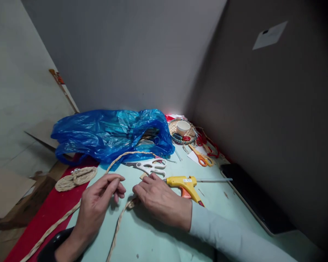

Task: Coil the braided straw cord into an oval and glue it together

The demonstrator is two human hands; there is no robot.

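Note:
My left hand [98,200] is raised over the table, thumb and forefinger drawn together. Whether anything is pinched between them cannot be made out. A length of braided straw-coloured cord runs behind this hand, from the lower left up toward the white-handled scissors [151,166]. My right hand [161,200] is closed, knuckles up, over the small curled end of a braided cord [118,225]. That cord trails down to the bottom edge. Its fingertips are hidden under the hand. Just beyond the right hand lies a yellow glue gun [184,182] with a glue stick in its back.
A blue plastic bag [112,134] fills the back. Beside it stand a woven basket [190,141] with a white cup [183,127], and orange-handled scissors [200,156]. A cord bundle [76,178] lies left on red cloth. A dark tablet-like slab [257,200] lies along the right wall.

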